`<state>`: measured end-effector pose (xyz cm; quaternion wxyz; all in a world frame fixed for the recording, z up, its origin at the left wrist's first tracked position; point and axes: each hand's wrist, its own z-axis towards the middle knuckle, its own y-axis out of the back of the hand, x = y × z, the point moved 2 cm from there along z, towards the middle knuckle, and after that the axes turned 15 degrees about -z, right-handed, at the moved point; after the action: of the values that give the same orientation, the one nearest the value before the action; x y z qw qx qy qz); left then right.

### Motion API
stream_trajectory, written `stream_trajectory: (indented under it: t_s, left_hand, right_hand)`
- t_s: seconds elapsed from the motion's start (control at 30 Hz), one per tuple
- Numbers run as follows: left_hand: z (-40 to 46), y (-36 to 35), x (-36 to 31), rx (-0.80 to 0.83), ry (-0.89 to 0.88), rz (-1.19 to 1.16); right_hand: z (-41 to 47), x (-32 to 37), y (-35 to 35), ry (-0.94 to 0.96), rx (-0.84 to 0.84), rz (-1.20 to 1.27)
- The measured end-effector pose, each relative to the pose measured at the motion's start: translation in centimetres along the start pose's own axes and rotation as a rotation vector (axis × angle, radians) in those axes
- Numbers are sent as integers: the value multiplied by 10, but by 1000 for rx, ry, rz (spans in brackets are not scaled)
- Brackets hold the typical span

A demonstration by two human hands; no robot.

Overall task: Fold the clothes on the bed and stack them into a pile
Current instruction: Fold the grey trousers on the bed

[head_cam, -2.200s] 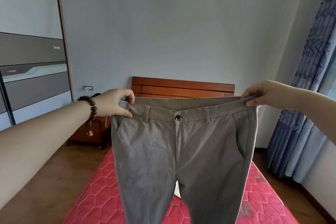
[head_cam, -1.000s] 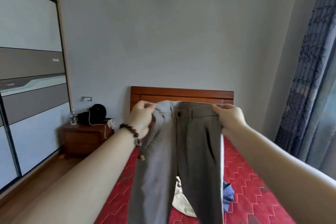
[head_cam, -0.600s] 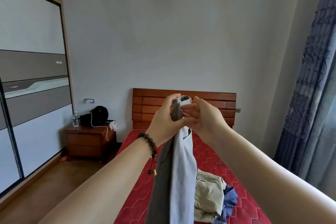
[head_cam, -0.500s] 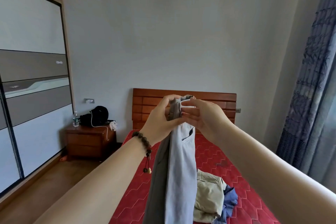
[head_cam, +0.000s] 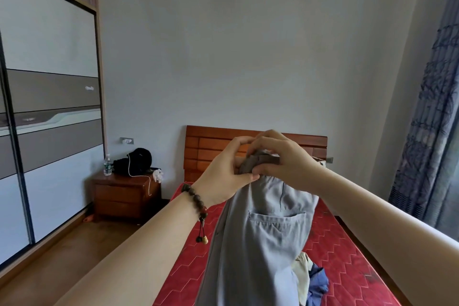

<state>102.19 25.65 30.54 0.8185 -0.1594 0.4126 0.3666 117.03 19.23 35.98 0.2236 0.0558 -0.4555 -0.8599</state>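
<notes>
While we hold the grey trousers (head_cam: pixel 258 236) up in the air above the red bed (head_cam: pixel 347 253), both hands meet at the waistband. Our left hand (head_cam: pixel 223 176) has its thumb and fingers pinched on the bunched waistband, and our right hand (head_cam: pixel 283 164) has its fingers curled over the same bunch from the other side, so each grip is clamped on the cloth and the two hands touch. The trousers hang straight down from there, doubled lengthwise with one leg lying against the other and a back pocket facing us; their lower end runs out of the bottom of the view, so we cannot tell whether the hems reach the mattress.

As for progress, we judge the task to be at an early stage. The lengthwise fold of this one garment looks done, but it is not yet folded across its length nor laid down. Low on the right of the bed, partly hidden behind the trousers, lie a beige garment (head_cam: pixel 301 273) and a blue garment (head_cam: pixel 319 283), rumpled and touching each other; they look unfolded, though only a little of them shows. No tidy pile is visible anywhere on the bed. What is left, then, is to finish these trousers, fold the others and stack everything.
</notes>
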Motion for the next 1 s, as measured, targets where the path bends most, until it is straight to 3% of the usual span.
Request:
stream_trajectory:
  t_s: [0.07, 0.2, 0.37, 0.57, 0.73, 0.9, 1.0]
  left_hand:
    - [-3, 0, 2, -16, 22, -82]
    - [-8, 0, 2, -95, 132, -489]
    - [-13, -4, 1, -72, 213, -632]
    - [-14, -5, 1, -99, 160, -441]
    - [-15, -4, 3, -176, 59, -209]
    - [-11, 1, 4, -313, 116, -261]
    - [-4, 8, -7, -239, 170, 152]
  right_hand:
    - [0, 2, -2, -15, -40, 43]
    - [-1, 1, -6, -36, -93, 128]
    - [-3, 0, -9, -34, -96, 146]
    - [-2, -2, -9, -98, -123, 199]
    - [9, 0, -4, -98, -55, 37]
    - [17, 10, 0, -59, -134, -31]
    - [27, 15, 6, -60, -203, -33]
